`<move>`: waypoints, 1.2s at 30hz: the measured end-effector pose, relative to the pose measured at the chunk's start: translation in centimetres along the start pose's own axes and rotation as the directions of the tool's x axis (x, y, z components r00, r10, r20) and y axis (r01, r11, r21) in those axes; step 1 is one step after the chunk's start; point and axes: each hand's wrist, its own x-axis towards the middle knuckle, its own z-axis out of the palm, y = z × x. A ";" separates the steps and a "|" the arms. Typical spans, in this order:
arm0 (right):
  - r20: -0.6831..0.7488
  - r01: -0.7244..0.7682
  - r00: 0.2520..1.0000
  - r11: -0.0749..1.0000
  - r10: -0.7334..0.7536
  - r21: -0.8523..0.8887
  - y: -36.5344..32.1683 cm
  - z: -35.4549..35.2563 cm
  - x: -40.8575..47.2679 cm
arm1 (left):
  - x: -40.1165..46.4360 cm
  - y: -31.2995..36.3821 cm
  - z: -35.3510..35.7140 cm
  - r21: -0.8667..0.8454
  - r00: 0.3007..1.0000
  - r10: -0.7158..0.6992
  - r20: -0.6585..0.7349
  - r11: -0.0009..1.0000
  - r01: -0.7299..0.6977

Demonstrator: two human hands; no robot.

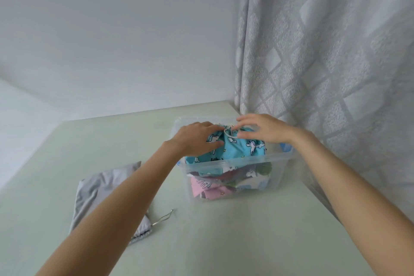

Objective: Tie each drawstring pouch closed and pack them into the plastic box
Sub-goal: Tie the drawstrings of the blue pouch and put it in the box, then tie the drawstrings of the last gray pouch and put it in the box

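Observation:
A clear plastic box point(235, 164) stands on the pale table, holding several patterned pouches, among them a pink one point(212, 189). On top of them lies a turquoise pouch point(244, 149) with white animal prints, its white cord knotted at the neck. My left hand point(197, 139) presses on the pouch's left side with straight fingers. My right hand point(262, 129) hovers over its right side, fingers spread near the knot. A grey drawstring pouch point(100, 186) lies flat on the table at the left, partly under my left forearm, its cord trailing right.
A grey patterned curtain point(324, 51) hangs right behind the box and along the table's right edge. A white wall stands beyond the table's far edge. Bare tabletop point(224, 242) stretches in front of the box.

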 end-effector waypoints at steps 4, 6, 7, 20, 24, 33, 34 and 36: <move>-0.133 0.057 0.989 0.994 -0.070 -0.097 -1.4 0.3 0.8 | -0.6 0.2 0.4 0.214 0.954 0.108 -0.278 0.976 -0.049; 0.001 0.061 0.998 0.984 -0.061 -0.168 -1.6 1.2 1.7 | -1.0 0.1 0.5 0.242 0.913 0.187 -0.363 0.965 -0.102; 0.076 0.043 0.997 0.980 -0.029 -0.195 -1.5 1.6 2.1 | -1.4 0.1 0.4 0.230 0.895 0.205 -0.396 0.966 -0.119; -0.376 0.427 0.837 0.904 -0.396 -0.001 -15.0 6.1 -1.9 | -16.8 -4.3 0.0 -0.513 0.765 -0.407 -0.499 0.850 0.118; -0.233 0.428 0.887 0.899 -0.398 0.094 -18.0 13.6 -1.1 | -23.6 -6.9 2.3 -0.568 0.749 -0.547 -0.374 0.774 0.281; -0.017 0.099 0.994 0.977 -0.104 -0.186 -16.5 21.9 -1.0 | -33.6 -9.6 7.6 -0.338 0.745 -0.667 -0.012 0.704 0.625; -0.028 0.084 0.996 0.981 -0.090 -0.178 -16.4 22.2 -1.1 | -34.0 -9.8 7.9 -0.344 0.737 -0.676 -0.021 0.696 0.630; -0.061 0.060 0.996 0.990 -0.069 -0.126 -16.3 22.5 -1.2 | -34.4 -10.0 8.2 -0.352 0.727 -0.685 -0.048 0.692 0.630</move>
